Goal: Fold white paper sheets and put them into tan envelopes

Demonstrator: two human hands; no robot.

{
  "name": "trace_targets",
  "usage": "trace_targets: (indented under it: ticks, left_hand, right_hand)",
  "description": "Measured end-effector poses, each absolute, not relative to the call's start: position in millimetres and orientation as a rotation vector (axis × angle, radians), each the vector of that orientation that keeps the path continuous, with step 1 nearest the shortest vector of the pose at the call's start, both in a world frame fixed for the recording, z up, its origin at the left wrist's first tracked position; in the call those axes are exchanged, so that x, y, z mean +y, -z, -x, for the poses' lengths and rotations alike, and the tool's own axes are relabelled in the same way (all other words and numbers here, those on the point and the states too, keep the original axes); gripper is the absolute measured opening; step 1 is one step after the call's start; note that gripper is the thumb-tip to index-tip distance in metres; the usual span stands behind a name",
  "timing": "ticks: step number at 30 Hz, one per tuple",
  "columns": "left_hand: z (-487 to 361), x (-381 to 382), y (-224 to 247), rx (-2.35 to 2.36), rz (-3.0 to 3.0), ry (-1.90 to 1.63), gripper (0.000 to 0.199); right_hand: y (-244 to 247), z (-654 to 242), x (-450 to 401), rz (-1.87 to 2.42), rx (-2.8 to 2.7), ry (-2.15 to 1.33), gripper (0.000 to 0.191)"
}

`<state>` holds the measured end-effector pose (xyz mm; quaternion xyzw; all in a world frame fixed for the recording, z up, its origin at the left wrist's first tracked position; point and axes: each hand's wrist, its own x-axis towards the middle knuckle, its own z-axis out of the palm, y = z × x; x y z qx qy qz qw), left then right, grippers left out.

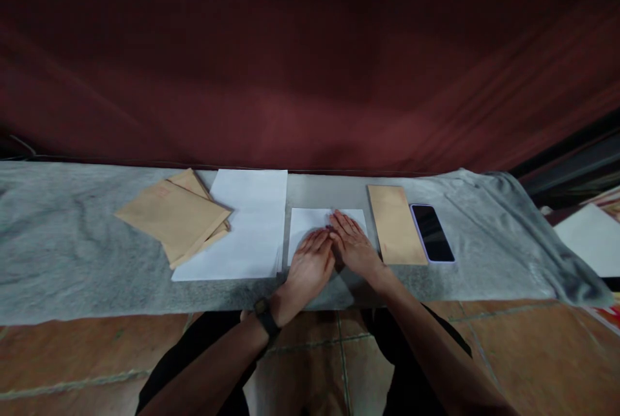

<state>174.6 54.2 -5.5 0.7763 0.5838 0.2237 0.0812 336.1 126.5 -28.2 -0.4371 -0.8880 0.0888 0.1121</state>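
A small white sheet of paper (299, 220) lies on the grey cloth in front of me. My left hand (312, 261) rests on it, its fingers stretched toward the middle of the sheet. Flat on the sheet's right part is my right hand (354, 243), fingers extended and close to those of the left. A stack of larger white paper (252, 222) is left of the sheet, with several brown envelopes (174, 212) overlapping its left side. To the right lies a single brown envelope (397, 225).
A phone with a purple edge (433, 233) lies right of the single envelope. The grey cloth (72, 241) covers the narrow table. Behind it hangs a dark red curtain (310, 67). More white paper (591, 238) shows at the far right.
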Motion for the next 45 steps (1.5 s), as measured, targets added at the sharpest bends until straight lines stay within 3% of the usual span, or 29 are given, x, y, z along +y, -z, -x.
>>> trace_targets:
  ticks: [8, 17, 25, 35, 45]
  left_hand:
    - [-164.5, 74.2, 29.0, 1.893, -2.355, -0.479, 0.064]
    - [-153.8, 87.5, 37.9, 2.118, -2.262, -0.441, 0.075]
    - [-148.1, 89.4, 42.2, 2.296, -2.151, -0.569, 0.07]
    - [-168.7, 72.5, 40.7, 1.956, -2.355, -0.533, 0.067]
    - [-165.4, 71.3, 44.6, 2.066, -2.315, -0.518, 0.066]
  right_hand:
    - [29.7, -338.3, 112.2, 1.237, -2.672, -0.272, 0.058]
    - [37.1, -339.2, 106.2, 1.376, -2.519, -0.214, 0.06]
    - [47.1, -340.9, 105.2, 1.616, -2.293, -0.076, 0.072]
    - [37.2, -319.5, 102.2, 1.387, -2.445, -0.347, 0.065]
    - [43.4, -325.5, 101.1, 1.528, -2.36, -0.19, 0.071]
